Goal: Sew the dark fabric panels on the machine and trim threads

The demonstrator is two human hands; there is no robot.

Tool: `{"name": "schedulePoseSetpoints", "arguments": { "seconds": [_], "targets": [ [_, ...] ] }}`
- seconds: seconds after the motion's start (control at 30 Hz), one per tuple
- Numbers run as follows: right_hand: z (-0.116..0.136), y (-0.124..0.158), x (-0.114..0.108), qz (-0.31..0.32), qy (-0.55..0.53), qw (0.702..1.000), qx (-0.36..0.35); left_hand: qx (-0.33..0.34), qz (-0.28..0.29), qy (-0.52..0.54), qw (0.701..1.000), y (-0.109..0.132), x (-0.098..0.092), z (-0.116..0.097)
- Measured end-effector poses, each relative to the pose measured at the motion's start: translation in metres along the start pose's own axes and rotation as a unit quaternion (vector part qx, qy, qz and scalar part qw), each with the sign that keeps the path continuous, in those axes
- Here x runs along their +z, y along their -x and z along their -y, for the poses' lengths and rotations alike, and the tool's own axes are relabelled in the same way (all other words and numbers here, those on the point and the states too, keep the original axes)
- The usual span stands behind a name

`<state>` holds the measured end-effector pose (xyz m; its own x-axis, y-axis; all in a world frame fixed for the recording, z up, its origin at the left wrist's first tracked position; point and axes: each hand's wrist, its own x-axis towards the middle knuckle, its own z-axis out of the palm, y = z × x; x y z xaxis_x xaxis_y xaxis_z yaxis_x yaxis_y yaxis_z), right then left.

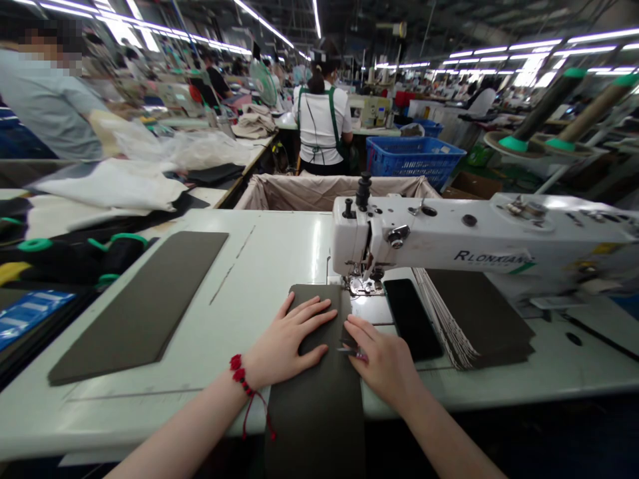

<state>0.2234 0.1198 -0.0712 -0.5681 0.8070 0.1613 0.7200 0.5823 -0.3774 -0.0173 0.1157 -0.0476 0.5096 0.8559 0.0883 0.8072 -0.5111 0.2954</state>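
A dark olive fabric panel (pixel 319 412) lies in front of the sewing machine (pixel 424 233) and hangs over the table's front edge. My left hand (pixel 294 339) rests flat on it with the fingers spread. At the panel's right edge, my right hand (pixel 384 359) presses its fingertips down on the fabric. Tucked in its curled fingers are small thread snips (pixel 357 354), the metal tip pointing left across the cloth; most of the handle is hidden. The panel's far end lies just left of the presser foot (pixel 367 285).
Right of the needle plate lie a black phone (pixel 412 319) and a stack of dark panels (pixel 479 319). Another panel pile (pixel 144 299) is on the left, beside thread cones (pixel 37 253). Behind the table stand a cloth-lined bin (pixel 279 193) and a blue basket (pixel 414 156). Co-workers sit beyond.
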Motion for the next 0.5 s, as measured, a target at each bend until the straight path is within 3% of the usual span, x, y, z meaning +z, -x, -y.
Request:
{"name": "schedulePoseSetpoints", "arguments": {
  "seconds": [0.5],
  "targets": [
    [0.0027,0.0007,-0.0012,0.002,0.022,1.000,0.004,-0.035,0.007,0.004,0.999,0.0008,-0.0040,-0.0001]
  ]
}}
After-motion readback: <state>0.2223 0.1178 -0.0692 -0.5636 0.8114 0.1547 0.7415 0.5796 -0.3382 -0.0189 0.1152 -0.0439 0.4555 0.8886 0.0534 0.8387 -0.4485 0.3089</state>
